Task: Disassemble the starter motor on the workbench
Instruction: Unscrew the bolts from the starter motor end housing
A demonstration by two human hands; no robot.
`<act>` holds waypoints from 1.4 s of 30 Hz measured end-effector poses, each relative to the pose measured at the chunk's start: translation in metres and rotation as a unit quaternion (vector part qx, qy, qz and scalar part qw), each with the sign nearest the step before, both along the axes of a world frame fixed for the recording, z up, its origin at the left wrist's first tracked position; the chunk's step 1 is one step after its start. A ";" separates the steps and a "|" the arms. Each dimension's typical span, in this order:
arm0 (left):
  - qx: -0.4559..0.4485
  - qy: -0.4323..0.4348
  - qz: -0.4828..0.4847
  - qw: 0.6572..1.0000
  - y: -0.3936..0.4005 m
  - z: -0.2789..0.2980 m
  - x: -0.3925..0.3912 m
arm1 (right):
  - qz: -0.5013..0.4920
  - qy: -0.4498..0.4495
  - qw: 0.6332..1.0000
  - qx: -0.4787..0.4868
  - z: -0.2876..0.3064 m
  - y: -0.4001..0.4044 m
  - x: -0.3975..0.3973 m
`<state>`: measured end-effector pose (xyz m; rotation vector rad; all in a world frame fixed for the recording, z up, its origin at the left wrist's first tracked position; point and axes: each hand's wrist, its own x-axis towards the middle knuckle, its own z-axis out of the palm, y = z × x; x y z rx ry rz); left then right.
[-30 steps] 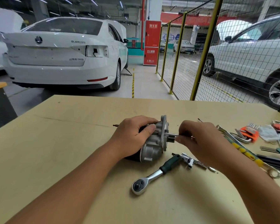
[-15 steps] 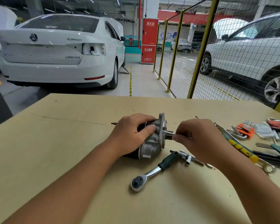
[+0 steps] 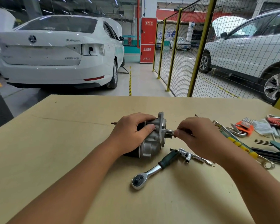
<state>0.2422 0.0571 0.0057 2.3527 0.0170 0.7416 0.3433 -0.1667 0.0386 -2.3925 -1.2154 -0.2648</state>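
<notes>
The starter motor (image 3: 152, 141) lies on its side on the wooden workbench (image 3: 55, 151), silver nose housing toward the right, dark body toward the left. My left hand (image 3: 132, 131) is wrapped over the motor body, thumb on the housing. A short shaft sticks out of the housing to the right, and my right hand (image 3: 199, 136) pinches a thin metal tool (image 3: 174, 134) at the tip of that shaft. Most of the tool is hidden inside my fingers.
A ratchet wrench (image 3: 153, 170) with a green grip lies in front of the motor, a socket piece (image 3: 187, 156) beside it. Wrenches, a yellow-green screwdriver (image 3: 239, 143) and hex key sets (image 3: 244, 126) are spread at the right. A wire fence and parked cars stand beyond the bench.
Both hands keep their grip on the motor and the tool. The right fingers have shifted slightly at the shaft tip; the view itself has moved a little.
</notes>
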 end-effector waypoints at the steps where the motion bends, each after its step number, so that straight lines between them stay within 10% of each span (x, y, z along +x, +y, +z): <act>1: 0.001 0.002 0.001 1.000 0.000 0.000 0.000 | 0.001 -0.002 1.000 0.007 0.000 0.000 -0.001; 42: -0.004 0.008 -0.003 1.000 -0.001 0.003 -0.002 | 0.011 0.002 0.999 0.033 0.005 -0.002 -0.003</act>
